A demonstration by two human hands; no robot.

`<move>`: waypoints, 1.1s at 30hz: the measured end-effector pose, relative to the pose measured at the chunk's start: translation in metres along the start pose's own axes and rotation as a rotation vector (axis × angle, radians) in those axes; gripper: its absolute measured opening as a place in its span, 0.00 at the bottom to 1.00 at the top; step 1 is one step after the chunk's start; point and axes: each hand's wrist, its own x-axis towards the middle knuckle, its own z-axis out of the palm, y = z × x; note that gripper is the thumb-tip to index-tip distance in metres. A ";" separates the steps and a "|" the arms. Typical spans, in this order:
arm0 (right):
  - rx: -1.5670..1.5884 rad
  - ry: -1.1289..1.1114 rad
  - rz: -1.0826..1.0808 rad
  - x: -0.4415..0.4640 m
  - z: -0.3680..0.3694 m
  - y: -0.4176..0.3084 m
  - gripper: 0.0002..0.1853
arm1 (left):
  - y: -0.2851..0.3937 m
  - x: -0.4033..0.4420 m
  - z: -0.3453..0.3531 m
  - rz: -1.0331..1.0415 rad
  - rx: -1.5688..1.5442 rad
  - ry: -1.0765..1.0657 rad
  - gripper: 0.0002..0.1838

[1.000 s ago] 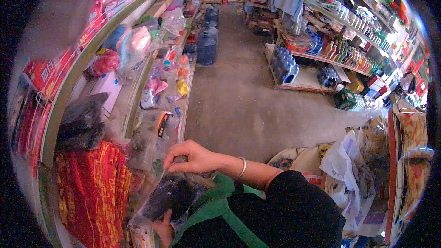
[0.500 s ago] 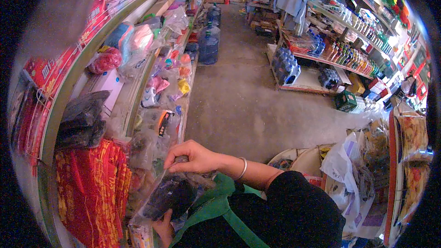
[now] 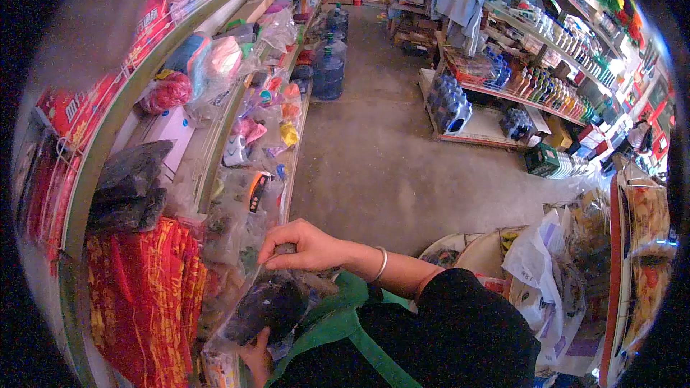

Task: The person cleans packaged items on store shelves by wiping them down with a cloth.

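Observation:
My right hand (image 3: 302, 246), with a bangle on the wrist, pinches the upper edge of a clear plastic bag (image 3: 233, 316). Inside the bag lies a dark, soft-looking item (image 3: 266, 309) whose kind I cannot make out. Low in the view, my left hand (image 3: 256, 356) grips the bag's lower part, its thumb over the plastic and its other fingers mostly hidden. Left of the bag hang red and gold patterned cloths or bags (image 3: 147, 302). Above those is a black plastic-wrapped bundle (image 3: 129, 183).
A long shelf unit (image 3: 208, 197) with bagged goods runs along my left. Large blue water bottles (image 3: 328, 72) stand on the floor past it. Across the aisle are shelves with bottles (image 3: 532, 86). White plastic bags (image 3: 535, 266) hang at my right beside a rack (image 3: 613, 280).
Both hands keep nearly the same place and hold on the bag. The view has shifted only very slightly.

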 end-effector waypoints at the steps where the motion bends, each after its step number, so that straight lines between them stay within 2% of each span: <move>1: 0.002 -0.003 0.007 0.000 0.000 0.000 0.07 | 0.065 0.001 0.005 -0.264 -0.170 0.103 0.32; 3: 0.000 -0.002 0.002 0.000 0.000 0.000 0.07 | 0.099 0.003 0.007 -0.538 -0.356 0.192 0.33; 4: -0.001 -0.002 -0.001 0.001 0.000 0.000 0.07 | 0.095 0.003 0.007 -0.549 -0.372 0.179 0.33; 6: 0.005 0.000 -0.006 0.001 0.000 0.002 0.07 | 0.066 0.002 0.011 -0.480 -0.464 0.180 0.34; 8: 0.007 0.001 0.001 0.002 0.000 0.002 0.07 | 0.006 -0.003 0.024 -0.321 -0.615 0.206 0.35; 11: 0.005 -0.001 0.012 0.003 -0.001 0.000 0.07 | 0.032 0.000 0.024 -0.277 -0.716 0.221 0.36; 14: 0.004 -0.006 0.025 0.005 0.000 -0.002 0.07 | 0.040 0.004 0.016 -0.247 -0.533 0.190 0.37; 17: -0.025 -0.022 0.077 0.005 -0.003 -0.001 0.07 | 0.031 0.010 0.010 -0.242 -0.531 0.061 0.36; 19: -0.045 -0.001 0.127 0.009 -0.005 0.003 0.06 | 0.078 0.017 0.005 -0.310 -0.459 0.188 0.32; 21: -0.092 0.034 0.179 0.013 -0.011 0.003 0.06 | 0.070 0.023 0.000 -0.317 -0.436 0.110 0.29; 23: 0.028 0.172 0.258 0.019 -0.012 -0.001 0.07 | 0.083 0.026 -0.005 -0.273 -0.527 0.236 0.24; 24: -0.142 0.190 0.226 0.021 -0.018 0.006 0.08 | 0.076 0.027 -0.009 -0.286 -0.533 0.229 0.21; 25: -0.089 0.237 0.250 0.024 -0.019 -0.002 0.07 | 0.070 0.029 -0.013 -0.290 -0.543 0.214 0.19; 26: -0.129 0.263 0.244 0.028 -0.025 -0.004 0.07 | 0.089 0.029 -0.015 -0.215 -0.493 0.306 0.15; 28: -0.007 0.303 0.234 0.038 -0.026 -0.014 0.09 | 0.088 0.027 -0.018 -0.183 -0.469 0.347 0.14; 30: 0.001 0.307 0.153 0.057 -0.023 -0.034 0.10 | 0.072 0.031 -0.017 -0.133 -0.515 0.357 0.14; 33: 0.072 0.409 -0.050 0.086 -0.002 -0.084 0.09 | 0.102 0.030 -0.025 -0.124 -0.318 0.379 0.13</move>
